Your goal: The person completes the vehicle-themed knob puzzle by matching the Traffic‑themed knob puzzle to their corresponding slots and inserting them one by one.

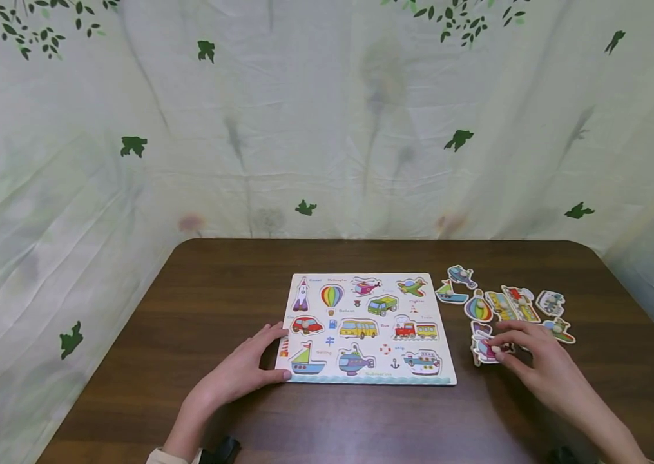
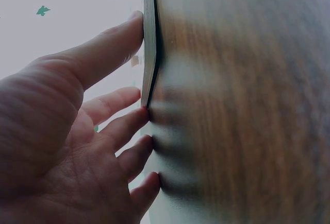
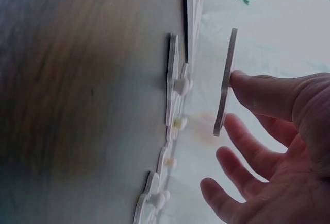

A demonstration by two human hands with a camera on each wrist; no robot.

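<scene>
A white wooden puzzle board (image 1: 332,348) printed with vehicles lies flat on the table. My left hand (image 1: 242,368) rests at its lower left corner, thumb and fairly straight fingers touching the edge; the left wrist view shows the board's edge (image 2: 149,44) against the thumb. To the right of the board, my right hand (image 1: 549,367) pinches a pinkish knobbed puzzle piece (image 1: 484,351) between thumb and finger. Seen edge-on in the right wrist view, this puzzle piece (image 3: 226,87) is raised off the table, its printed face hidden there.
Loose knobbed pieces lie grouped right of the board, among them a sailboat (image 1: 451,293), a submarine (image 1: 462,276), a balloon (image 1: 479,307) and a green plane (image 1: 560,329). Some overlap. The brown table (image 1: 216,283) ends at a pale leaf-printed curtain (image 1: 327,129).
</scene>
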